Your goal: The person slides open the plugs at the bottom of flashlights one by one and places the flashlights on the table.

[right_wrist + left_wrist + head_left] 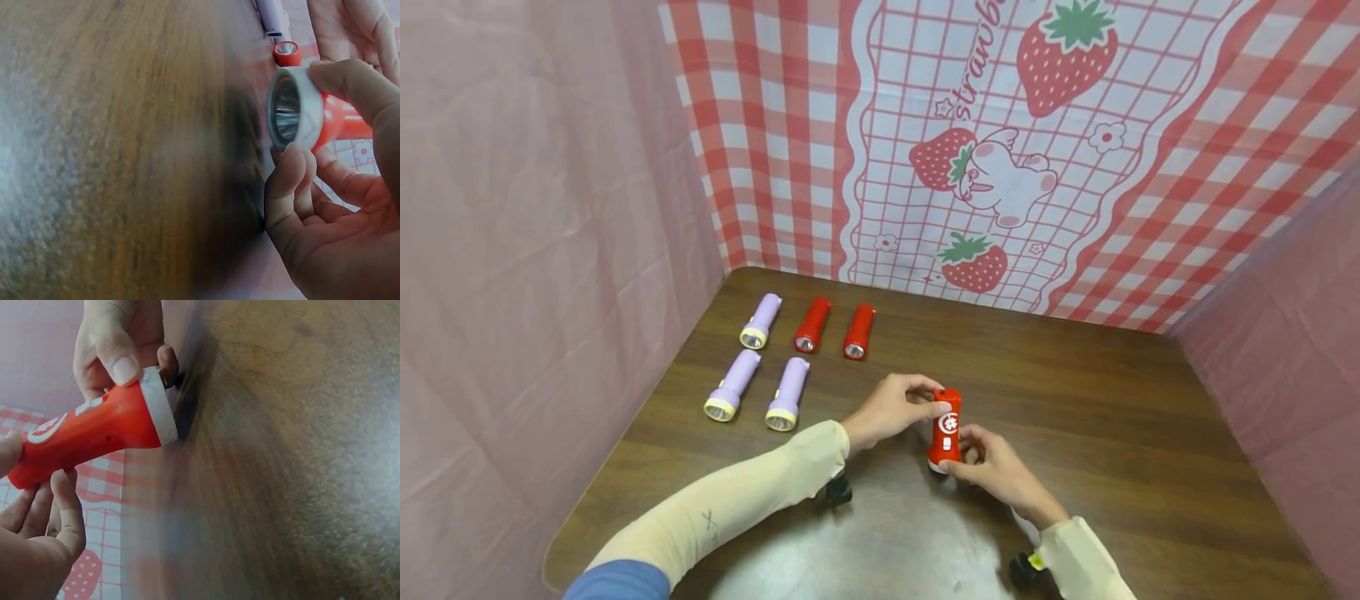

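Torch (948, 446) over desk (1112, 417): left grip (891, 410) pinches tail (948, 395) at 12 o'clock, right grip (1000, 473) pinches head (936, 461) at 6, likely for steadiness. Five other torches (790, 387) at 10, gaps likely prevent knocking.

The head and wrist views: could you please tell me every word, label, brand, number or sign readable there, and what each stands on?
"strawb", cut off at the top edge: the patterned cloth.
"X": the cream left sleeve; marks below it are too small to read.
Round white emblem, no readable letters: the held red flashlight.
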`<state>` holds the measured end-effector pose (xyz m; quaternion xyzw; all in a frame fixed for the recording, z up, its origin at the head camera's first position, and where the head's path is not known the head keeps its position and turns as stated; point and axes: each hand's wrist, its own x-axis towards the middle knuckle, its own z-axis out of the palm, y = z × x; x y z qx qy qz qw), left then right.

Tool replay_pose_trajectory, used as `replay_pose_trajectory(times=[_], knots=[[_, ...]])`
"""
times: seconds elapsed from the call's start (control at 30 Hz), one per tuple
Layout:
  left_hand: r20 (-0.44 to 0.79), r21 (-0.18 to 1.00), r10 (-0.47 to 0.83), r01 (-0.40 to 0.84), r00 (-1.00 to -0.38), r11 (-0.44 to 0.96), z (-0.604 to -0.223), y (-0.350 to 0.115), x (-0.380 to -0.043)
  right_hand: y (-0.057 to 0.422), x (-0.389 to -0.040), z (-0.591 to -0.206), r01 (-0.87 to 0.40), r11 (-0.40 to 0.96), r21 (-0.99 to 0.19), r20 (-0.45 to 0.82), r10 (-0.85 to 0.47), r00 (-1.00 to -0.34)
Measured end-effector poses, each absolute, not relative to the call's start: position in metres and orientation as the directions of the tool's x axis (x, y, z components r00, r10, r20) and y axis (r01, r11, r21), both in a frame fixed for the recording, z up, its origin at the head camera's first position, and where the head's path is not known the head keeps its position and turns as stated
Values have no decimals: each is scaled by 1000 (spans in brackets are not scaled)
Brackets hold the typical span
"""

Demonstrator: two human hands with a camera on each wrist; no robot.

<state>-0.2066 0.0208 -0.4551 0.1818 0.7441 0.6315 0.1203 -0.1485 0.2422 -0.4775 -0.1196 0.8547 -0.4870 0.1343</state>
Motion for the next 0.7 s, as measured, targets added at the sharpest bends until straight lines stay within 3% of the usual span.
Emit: replay_pose_trajectory(times=[0.7], knots=[[154, 953, 560, 272, -814, 133, -460, 14, -202, 245, -145, -478, -138, 462, -876, -52, -375, -925]])
